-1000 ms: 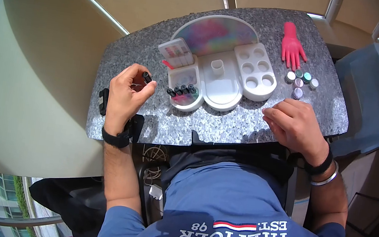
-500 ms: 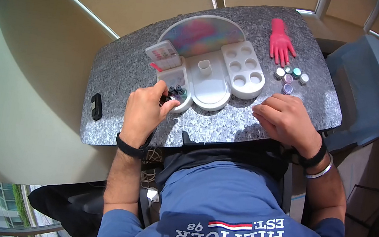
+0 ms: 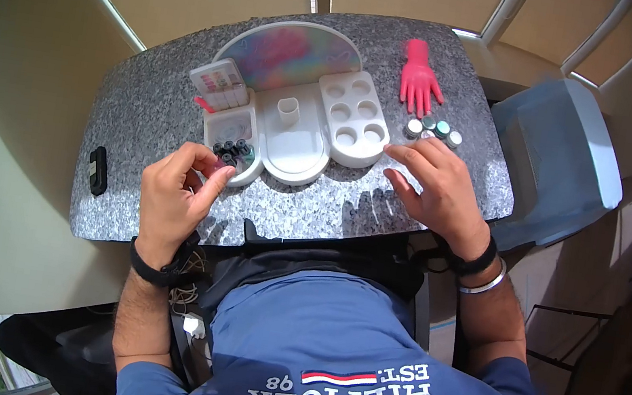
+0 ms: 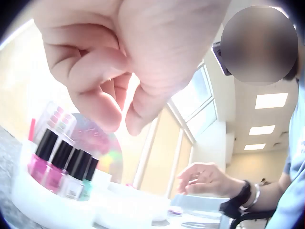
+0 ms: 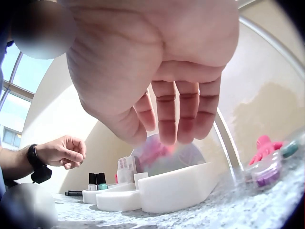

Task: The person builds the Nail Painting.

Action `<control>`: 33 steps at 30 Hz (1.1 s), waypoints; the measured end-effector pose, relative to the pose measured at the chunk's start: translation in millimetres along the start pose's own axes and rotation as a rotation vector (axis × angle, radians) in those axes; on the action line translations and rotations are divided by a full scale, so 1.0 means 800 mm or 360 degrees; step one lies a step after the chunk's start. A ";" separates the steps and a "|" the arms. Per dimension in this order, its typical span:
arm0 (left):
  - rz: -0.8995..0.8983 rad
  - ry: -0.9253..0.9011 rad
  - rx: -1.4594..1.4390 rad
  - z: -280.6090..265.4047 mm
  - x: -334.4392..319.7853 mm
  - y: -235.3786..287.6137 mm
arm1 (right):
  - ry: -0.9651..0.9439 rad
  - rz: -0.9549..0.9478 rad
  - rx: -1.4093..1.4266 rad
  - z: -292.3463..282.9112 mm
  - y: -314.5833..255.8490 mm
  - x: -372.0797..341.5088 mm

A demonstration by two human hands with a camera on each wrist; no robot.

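Several nail polish bottles with black caps stand in the left compartment of a white organizer. In the left wrist view the bottles show pink, clear and mint glass. My left hand is just in front of that compartment, fingers bent, nothing between thumb and fingertips. Over the table right of the organizer, my right hand holds nothing, its fingers spread and slightly bent. Behind it are several small jars with glittery contents, some partly covered by the hand.
A pink model hand lies at the table's back right. Holes for jars fill the organizer's right block; a rainbow panel stands behind. A black case lies far left. A blue-grey chair is by the right edge.
My left hand brought a nail polish bottle into the left compartment, let it go and drew back slightly. The right hand's fingers have spread. The head view has turned right.
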State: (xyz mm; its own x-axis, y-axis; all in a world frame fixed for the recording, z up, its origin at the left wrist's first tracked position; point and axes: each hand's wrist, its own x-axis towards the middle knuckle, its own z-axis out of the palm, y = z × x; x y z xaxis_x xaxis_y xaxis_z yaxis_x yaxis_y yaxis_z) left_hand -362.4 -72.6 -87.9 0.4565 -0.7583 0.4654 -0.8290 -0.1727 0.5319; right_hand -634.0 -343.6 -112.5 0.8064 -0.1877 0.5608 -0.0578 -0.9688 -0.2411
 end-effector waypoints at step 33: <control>0.0036 0.0313 -0.0786 0.010 -0.024 -0.064 | -0.0126 0.0635 -0.0003 0.031 -0.043 0.194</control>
State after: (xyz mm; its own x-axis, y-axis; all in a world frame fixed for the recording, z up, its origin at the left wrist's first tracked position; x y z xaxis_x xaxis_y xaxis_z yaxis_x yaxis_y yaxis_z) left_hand -331.4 -53.8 -129.6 0.5317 -0.6177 0.5794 -0.6102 0.1950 0.7679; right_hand -492.1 -335.0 -37.0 0.7632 -0.5361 0.3607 -0.3765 -0.8226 -0.4261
